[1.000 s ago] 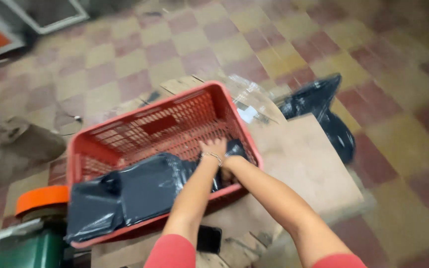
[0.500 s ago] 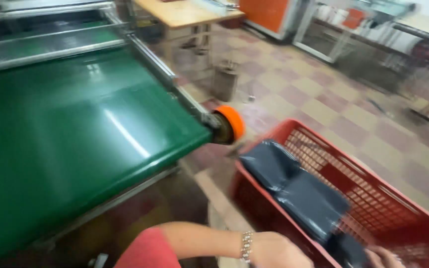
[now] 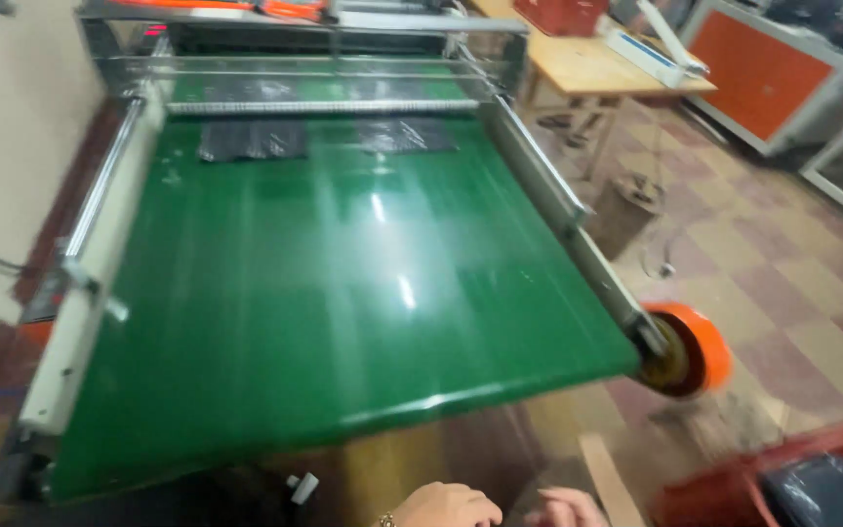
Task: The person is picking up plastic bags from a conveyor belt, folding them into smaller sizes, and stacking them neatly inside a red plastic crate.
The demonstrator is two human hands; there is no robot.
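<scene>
Conveyor belt, glossy green and smooth with streaks of reflected light, fills most of the view and slopes down toward the person, its near edge just above both hands. Left hand sits at the bottom edge of the view, knuckles up and fingers curled under, with a metal bracelet at the wrist; its grip holds nothing that can be seen, and how far it is closed cannot be told. Right hand shows only as blurred fingertips beside it, its grip likewise impossible to judge. Two flat, crinkled black plastic bags lie side by side at the far end of the belt. Pale metal rails run along the belt's sides, and an orange roller cap sticks out at the near right corner. A red mesh basket holding dark plastic stands on the checkered tile floor at the lower right.
</scene>
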